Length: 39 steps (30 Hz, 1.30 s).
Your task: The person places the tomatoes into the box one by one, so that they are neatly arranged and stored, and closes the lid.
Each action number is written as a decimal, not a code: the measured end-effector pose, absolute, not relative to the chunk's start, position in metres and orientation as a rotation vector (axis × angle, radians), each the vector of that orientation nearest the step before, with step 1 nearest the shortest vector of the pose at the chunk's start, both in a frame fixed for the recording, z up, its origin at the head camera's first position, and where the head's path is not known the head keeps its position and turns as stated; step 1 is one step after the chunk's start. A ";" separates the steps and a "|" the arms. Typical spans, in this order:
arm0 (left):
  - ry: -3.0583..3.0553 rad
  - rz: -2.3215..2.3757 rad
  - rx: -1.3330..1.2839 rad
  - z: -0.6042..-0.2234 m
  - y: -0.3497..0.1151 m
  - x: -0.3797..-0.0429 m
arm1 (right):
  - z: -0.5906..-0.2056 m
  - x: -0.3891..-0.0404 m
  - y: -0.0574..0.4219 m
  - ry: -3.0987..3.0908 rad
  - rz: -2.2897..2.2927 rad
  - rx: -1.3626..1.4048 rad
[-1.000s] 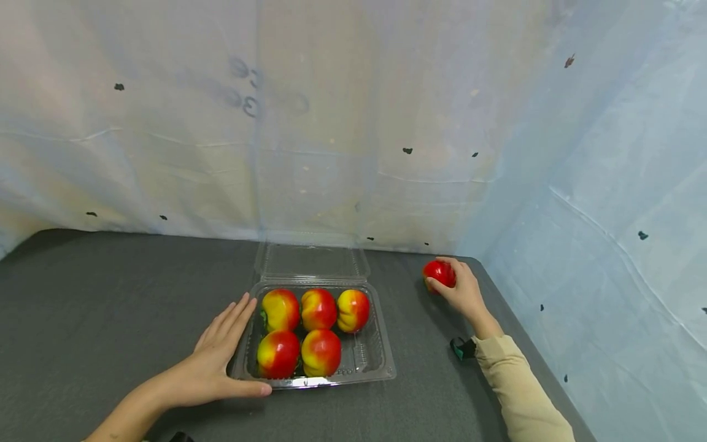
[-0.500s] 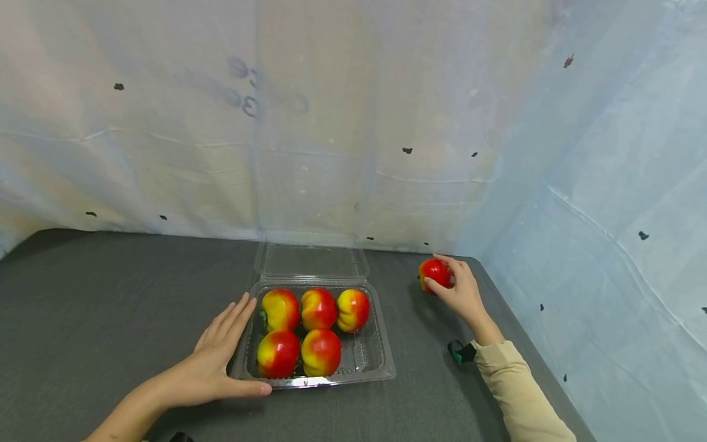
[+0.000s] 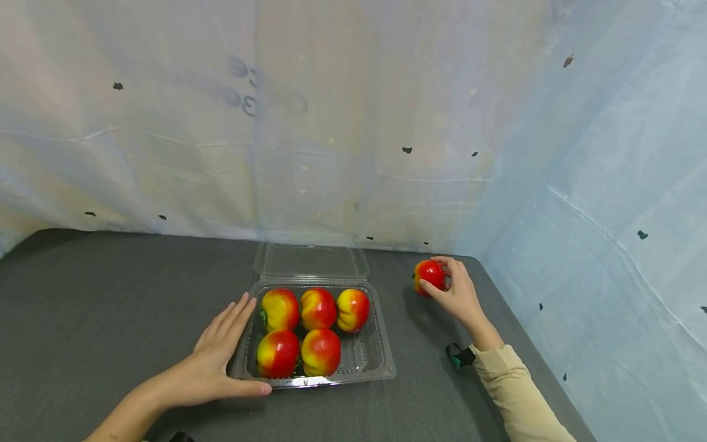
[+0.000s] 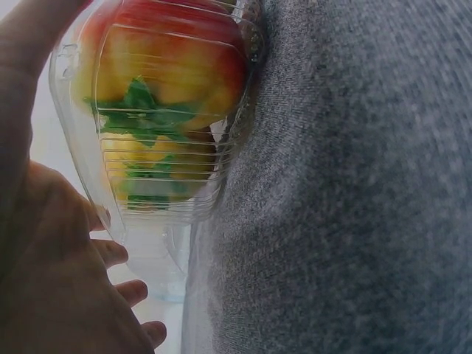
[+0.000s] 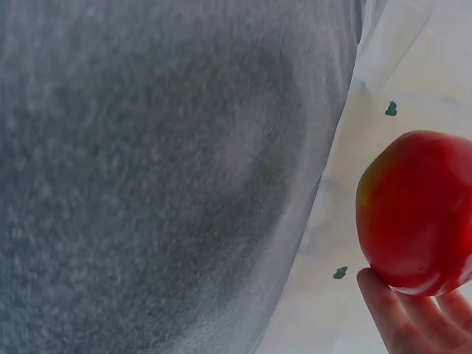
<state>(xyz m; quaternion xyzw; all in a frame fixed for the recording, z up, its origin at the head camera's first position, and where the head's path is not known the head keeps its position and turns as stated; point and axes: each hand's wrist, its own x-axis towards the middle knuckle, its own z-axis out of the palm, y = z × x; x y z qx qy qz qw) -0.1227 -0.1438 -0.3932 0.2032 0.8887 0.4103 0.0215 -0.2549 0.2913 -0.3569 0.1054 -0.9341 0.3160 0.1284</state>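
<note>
My right hand [image 3: 457, 293] holds a glossy red-and-yellow fruit [image 3: 428, 276] between thumb and fingers, near the table's back right. In the right wrist view the fruit [image 5: 417, 214] shows its red side, fingertips pressed against its underside. A clear plastic clamshell box [image 3: 381, 362] lies with its lid [image 3: 312, 261] folded back. Inside sit several similar lobed fruits [image 3: 319, 352], three behind and two in front. Along the box's left side lies my left hand [image 3: 212, 365], fingers straight, thumb at the front corner. Green leafy tops [image 4: 140, 114] show through the box wall in the left wrist view.
Dark grey cloth covers the table [image 3: 138, 294]. Pale plastic sheeting [image 3: 331, 123] hangs behind it and along the right side. A strap [image 3: 459, 355] hangs below the right wrist. The box's front right part holds no fruit.
My right hand has shifted slightly left with the fruit, whose green end now shows on its left. My left hand and the box have stayed put.
</note>
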 end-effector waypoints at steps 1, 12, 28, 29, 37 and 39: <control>2.754 1.271 0.628 -0.393 -0.144 -0.123 | -0.357 -0.254 0.291 -2.715 0.919 0.307; 2.748 1.271 0.638 -0.393 -0.145 -0.123 | -0.352 -0.244 0.282 -2.668 0.969 0.413; 2.720 1.298 0.651 -0.392 -0.145 -0.123 | -0.344 -0.229 0.268 -2.695 1.130 0.572; 2.719 1.299 0.652 -0.392 -0.145 -0.123 | -0.343 -0.228 0.267 -2.694 1.163 0.587; 2.712 1.318 0.661 -0.393 -0.145 -0.122 | -0.335 -0.219 0.255 -2.675 1.301 0.722; 2.710 1.321 0.656 -0.393 -0.145 -0.122 | -0.333 -0.218 0.252 -2.671 1.295 0.739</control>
